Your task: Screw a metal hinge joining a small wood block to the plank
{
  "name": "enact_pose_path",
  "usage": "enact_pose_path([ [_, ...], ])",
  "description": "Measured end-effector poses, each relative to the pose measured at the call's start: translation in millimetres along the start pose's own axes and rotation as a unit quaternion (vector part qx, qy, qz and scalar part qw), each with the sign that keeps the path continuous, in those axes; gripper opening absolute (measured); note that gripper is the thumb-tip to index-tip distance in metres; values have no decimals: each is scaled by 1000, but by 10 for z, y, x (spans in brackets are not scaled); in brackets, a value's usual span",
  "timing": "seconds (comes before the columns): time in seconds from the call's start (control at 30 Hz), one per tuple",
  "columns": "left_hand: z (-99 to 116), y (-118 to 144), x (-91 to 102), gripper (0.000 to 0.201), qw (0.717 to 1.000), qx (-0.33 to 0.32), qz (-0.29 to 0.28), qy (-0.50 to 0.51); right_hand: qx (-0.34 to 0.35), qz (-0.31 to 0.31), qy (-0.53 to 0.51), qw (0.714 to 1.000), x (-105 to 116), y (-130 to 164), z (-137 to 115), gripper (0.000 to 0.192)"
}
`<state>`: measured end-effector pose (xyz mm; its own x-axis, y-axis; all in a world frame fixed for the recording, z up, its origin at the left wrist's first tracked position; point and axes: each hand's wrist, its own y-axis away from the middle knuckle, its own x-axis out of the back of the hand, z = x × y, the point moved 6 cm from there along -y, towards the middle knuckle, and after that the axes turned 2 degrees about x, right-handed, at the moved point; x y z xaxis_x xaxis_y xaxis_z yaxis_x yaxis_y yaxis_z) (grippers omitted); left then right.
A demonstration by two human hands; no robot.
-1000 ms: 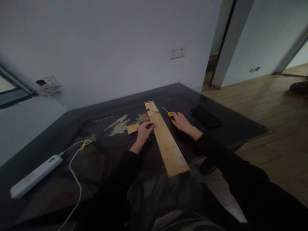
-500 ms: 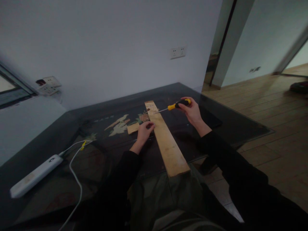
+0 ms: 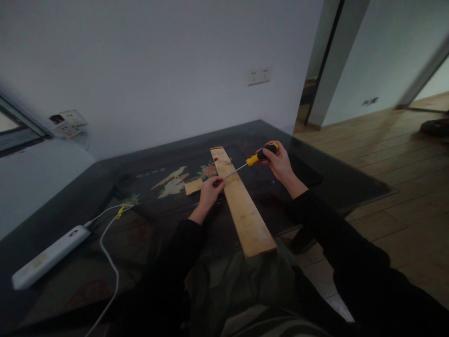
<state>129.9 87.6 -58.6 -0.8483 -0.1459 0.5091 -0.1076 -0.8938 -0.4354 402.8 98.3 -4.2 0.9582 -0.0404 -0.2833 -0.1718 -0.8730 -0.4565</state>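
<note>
A long pale wooden plank (image 3: 242,206) lies on the dark glass-topped table (image 3: 105,187), its near end jutting over the table edge. My right hand (image 3: 278,161) grips a screwdriver (image 3: 257,157) with a yellow and black handle. Its shaft slants down to the left, and the tip meets the plank right by my left fingers. My left hand (image 3: 209,189) rests on the plank's left edge, fingers pinched at the tip; whether they hold something small I cannot tell. A short wooden piece (image 3: 194,186) sticks out from under the plank to the left.
A white power strip (image 3: 45,257) with a white cable (image 3: 108,252) lies at the near left of the table. A dark flat object (image 3: 308,175) sits behind my right wrist. Wall sockets (image 3: 258,75) are on the white wall; a wood floor lies to the right.
My right hand picked the screwdriver up off the table, raised it, then tilted its tip down onto the plank beside my left fingers. My left hand stayed put.
</note>
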Motion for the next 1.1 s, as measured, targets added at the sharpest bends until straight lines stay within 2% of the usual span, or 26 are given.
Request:
enact_pose_path([
  [0.57,-28,-13,-1,10,1000,9,-3,-7,9,-7,35,999,-36,23,-29,46],
  [0.8,-2,8,19,9,1000,1,-2,-20,27,-31,51,998,-137,4,-175,44],
  [0.93,-11,12,31,8,1000,-1,2,-22,53,-87,95,990,-336,-95,-400,39],
  [1.03,-16,8,40,8,1000,-2,8,-25,78,-175,146,971,-591,-190,-634,37],
  [1.1,-19,7,42,9,1000,2,11,-26,88,-247,182,948,-789,-244,-777,37],
])
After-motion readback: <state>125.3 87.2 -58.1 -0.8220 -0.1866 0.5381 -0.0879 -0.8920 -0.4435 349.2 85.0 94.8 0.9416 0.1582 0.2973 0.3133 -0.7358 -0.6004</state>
